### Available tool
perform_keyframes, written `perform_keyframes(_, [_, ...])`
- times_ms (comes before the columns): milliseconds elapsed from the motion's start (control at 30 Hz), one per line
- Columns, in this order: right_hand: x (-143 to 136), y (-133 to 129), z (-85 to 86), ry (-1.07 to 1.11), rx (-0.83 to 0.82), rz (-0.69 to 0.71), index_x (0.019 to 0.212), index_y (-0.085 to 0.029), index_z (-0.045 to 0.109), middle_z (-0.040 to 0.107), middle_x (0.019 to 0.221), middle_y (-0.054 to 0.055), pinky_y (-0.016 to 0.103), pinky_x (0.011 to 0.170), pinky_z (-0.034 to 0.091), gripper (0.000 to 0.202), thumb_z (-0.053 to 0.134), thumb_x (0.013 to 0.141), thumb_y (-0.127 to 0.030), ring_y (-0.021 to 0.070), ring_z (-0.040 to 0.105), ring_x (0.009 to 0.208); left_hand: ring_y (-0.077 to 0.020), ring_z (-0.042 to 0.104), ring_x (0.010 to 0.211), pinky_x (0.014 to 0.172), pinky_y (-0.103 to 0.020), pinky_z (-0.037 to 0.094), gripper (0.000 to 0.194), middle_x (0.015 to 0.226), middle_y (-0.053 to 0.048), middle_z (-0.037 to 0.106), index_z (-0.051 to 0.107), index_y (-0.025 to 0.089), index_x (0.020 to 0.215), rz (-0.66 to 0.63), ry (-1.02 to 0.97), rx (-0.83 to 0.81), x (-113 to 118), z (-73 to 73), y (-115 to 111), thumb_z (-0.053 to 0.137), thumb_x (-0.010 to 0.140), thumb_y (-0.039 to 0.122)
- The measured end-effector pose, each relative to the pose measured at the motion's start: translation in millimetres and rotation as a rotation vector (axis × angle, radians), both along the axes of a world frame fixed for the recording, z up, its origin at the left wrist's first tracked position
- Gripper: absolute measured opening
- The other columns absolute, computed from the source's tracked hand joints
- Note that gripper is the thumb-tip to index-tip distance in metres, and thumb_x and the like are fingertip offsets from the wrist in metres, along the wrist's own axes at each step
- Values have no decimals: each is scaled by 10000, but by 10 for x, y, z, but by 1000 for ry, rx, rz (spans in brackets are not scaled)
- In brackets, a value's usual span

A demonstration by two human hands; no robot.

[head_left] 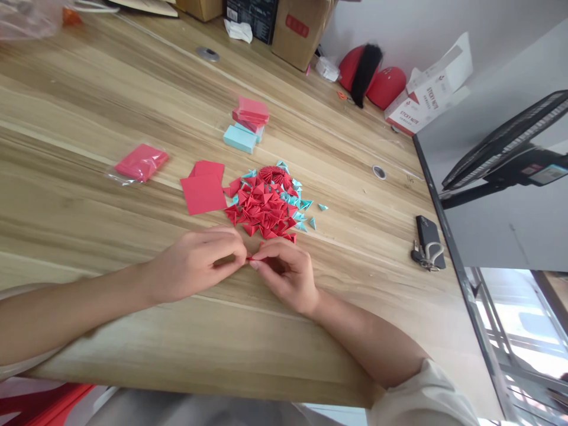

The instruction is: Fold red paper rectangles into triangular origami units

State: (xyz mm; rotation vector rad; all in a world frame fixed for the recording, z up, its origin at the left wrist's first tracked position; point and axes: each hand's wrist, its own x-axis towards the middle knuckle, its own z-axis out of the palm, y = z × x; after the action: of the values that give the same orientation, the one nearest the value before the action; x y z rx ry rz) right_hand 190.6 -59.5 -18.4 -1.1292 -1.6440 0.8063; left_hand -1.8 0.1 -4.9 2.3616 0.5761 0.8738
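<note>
My left hand (206, 261) and my right hand (287, 273) meet fingertip to fingertip above the table. Both pinch a small piece of red paper (249, 258), mostly covered by the fingers, so its folded shape is hard to see. Just beyond them lies a pile of red folded paper triangles (266, 207). Light-blue folded triangles (305, 205) show along the pile's right side and back. At its far side sits a ring of joined red paper pieces (274, 176). Left of the pile are flat red paper squares (204, 192).
A wrapped red paper pack (142, 162) lies to the left. Stacked red packs (252, 110) and light-blue packs (240, 138) stand behind the pile. Keys on a black case (429, 244) rest near the right edge. Cardboard boxes (302, 32) and a sticky-note box (419, 103) line the back.
</note>
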Motion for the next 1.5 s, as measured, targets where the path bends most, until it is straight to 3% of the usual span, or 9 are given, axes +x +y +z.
perform_keyframes(167, [-8, -1, -40, 114, -66, -105, 826, -209, 643, 655, 726, 19, 257, 544, 473, 77, 692, 825, -268, 124, 571, 615, -132, 671, 726, 701, -241, 521, 90, 784, -9, 725, 643, 182, 831, 70, -18, 101, 3, 74, 71, 613, 905, 140])
perform_keyframes(333, [9, 17, -52, 87, 17, -306, 770, -212, 604, 633, 699, 9, 272, 563, 441, 80, 667, 816, -232, 124, 531, 613, -141, 681, 737, 702, -258, 526, 78, 809, -15, 758, 671, 174, 828, 357, 20, 344, -116, 181, 288, 645, 899, 195])
perform_keyframes(467, [16, 28, -54, 87, 7, -317, 779, -212, 611, 639, 714, 13, 276, 561, 430, 61, 662, 811, -221, 127, 526, 612, -165, 679, 744, 707, -294, 508, 194, 800, -24, 751, 695, 174, 812, 556, 113, 394, -258, 271, 464, 583, 935, 276])
perform_keyframes(633, [7, 30, -55, 108, 1, -301, 771, -204, 624, 646, 711, 13, 260, 558, 436, 46, 661, 797, -201, 121, 536, 608, -176, 689, 806, 767, -309, 505, 190, 859, -1, 767, 708, 206, 839, 555, 201, 313, -304, 237, 563, 570, 925, 304])
perform_keyframes(800, [-7, 34, -56, 91, -35, -280, 763, -199, 631, 661, 695, 16, 251, 549, 450, 48, 657, 785, -233, 120, 547, 593, -166, 675, 638, 644, -286, 513, 255, 777, 3, 776, 718, 241, 781, 467, 140, 215, -184, 103, 515, 562, 905, 399])
perform_keyframes(1000, [-32, 39, -25, 75, -20, -276, 721, -192, 615, 644, 664, 11, 236, 528, 445, 80, 647, 772, -244, 110, 531, 562, -233, 733, 842, 802, -340, 547, 307, 1018, -61, 787, 744, 214, 1011, 377, 148, 11, -109, 106, 464, 542, 910, 422])
perform_keyframes(1100, [-39, 39, -6, 68, -20, -272, 718, -191, 616, 640, 662, 13, 234, 523, 445, 93, 641, 776, -260, 109, 525, 557, -270, 714, 994, 877, -382, 534, 357, 1141, -81, 753, 702, 216, 1143, 329, 219, 18, -188, 145, 534, 518, 915, 418])
perform_keyframes(1333, [-42, 46, -8, 79, -26, -258, 724, -193, 614, 651, 662, 13, 236, 519, 449, 104, 639, 772, -282, 111, 528, 551, -345, 681, 979, 871, -441, 514, 406, 1102, -128, 742, 709, 221, 1038, 409, 589, 97, -463, 66, 861, 660, 766, 519])
perform_keyframes(1500, [-47, 55, -36, 93, -36, -254, 721, -191, 611, 642, 649, 11, 232, 519, 448, 113, 639, 777, -286, 107, 521, 546, -368, 642, 1081, 952, -479, 473, 453, 1183, -144, 709, 706, 212, 1022, 364, 611, 63, -479, -23, 929, 623, 756, 570])
